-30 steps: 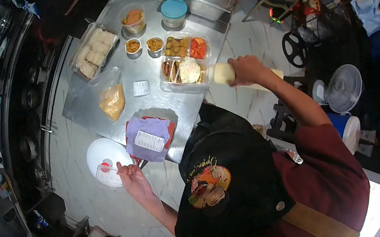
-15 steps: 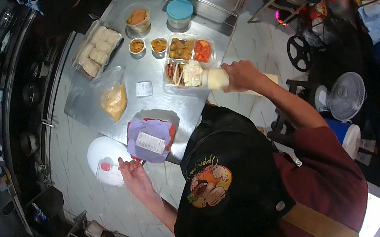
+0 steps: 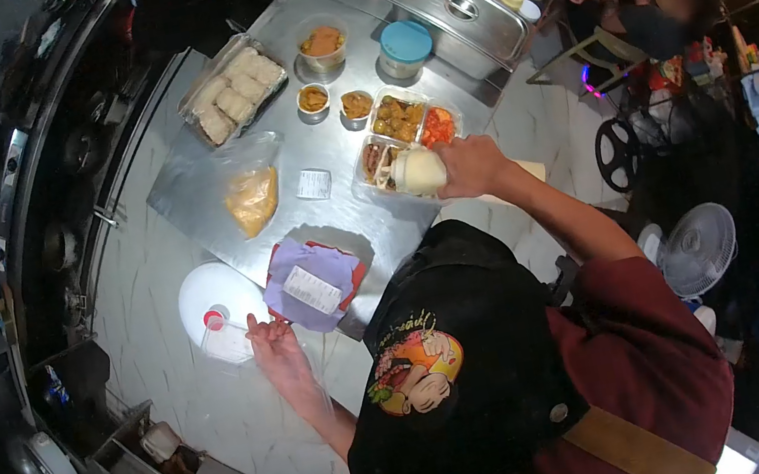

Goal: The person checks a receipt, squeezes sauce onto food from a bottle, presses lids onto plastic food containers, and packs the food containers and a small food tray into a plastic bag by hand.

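Note:
My right hand (image 3: 474, 166) is wrapped round a squeeze bottle (image 3: 419, 172) of pale sauce. The bottle is tilted over the front compartments of a clear divided food container (image 3: 407, 193) and hides part of the food there. Sliced pieces with pale streaks, browned chunks and a red filling show in the compartments. Lower left, my left hand (image 3: 279, 344) has its fingers closed on a clear plastic piece, see-through and hard to outline. Near that hand, a purple cloth-like bundle (image 3: 311, 281) with a printed label lies on the steel table (image 3: 337, 168).
On the table are a tray of white rolls (image 3: 234, 90), a bag of yellow food (image 3: 251, 199), small cups (image 3: 313, 99), a blue-lidded tub (image 3: 406, 44) and a steel lidded pan (image 3: 456, 10). A white round lidded object (image 3: 207, 293) stands lower left. Another person (image 3: 641, 18) is upper right.
The squeeze bottle and my right hand have moved from the container's side to over its front compartments. The view has shifted, so the table's things sit farther right. My left hand still holds the clear plastic.

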Motion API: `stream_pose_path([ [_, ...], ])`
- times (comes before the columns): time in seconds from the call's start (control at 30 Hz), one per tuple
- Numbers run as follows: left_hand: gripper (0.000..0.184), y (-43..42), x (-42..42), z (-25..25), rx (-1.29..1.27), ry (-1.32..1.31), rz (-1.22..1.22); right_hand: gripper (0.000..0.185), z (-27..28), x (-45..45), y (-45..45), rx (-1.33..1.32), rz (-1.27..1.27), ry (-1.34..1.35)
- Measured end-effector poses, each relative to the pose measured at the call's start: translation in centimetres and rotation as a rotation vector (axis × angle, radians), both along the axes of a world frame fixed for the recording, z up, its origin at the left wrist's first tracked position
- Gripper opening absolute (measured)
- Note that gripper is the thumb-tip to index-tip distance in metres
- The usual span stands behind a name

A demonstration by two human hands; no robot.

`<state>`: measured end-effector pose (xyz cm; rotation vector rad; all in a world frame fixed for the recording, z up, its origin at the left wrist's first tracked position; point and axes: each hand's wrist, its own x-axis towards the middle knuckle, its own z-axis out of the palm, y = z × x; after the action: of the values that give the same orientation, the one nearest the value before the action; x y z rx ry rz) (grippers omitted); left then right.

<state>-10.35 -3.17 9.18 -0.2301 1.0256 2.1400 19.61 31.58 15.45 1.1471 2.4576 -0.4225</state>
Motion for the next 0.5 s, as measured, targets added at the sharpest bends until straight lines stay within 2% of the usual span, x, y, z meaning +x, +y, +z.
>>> stream_pose_path([
  [0.27, 0.058, -1.2, 0.4, -0.4, -0.062, -0.026, 0.035, 0.067, -0.5, -1.4, 3.4, 0.065, -0.019, -0.02],
  [0.37, 0.058, -1.2, 0.3, -0.4, -0.081, -0.033, 0.046, 0.07, 0.3, -2.1, 2.7, -0.034, -0.014, -0.062],
  [0.47, 0.054, -0.9, 0.2, -0.6, -0.109, -0.04, 0.006, 0.066, 0.4, -1.8, 1.3, -0.05, -0.043, 0.033],
  [0.5, 0.052, -1.0, 0.0, -0.6, -0.121, -0.039, -0.016, 0.07, 0.7, -1.6, 0.7, -0.094, -0.093, 0.067],
])
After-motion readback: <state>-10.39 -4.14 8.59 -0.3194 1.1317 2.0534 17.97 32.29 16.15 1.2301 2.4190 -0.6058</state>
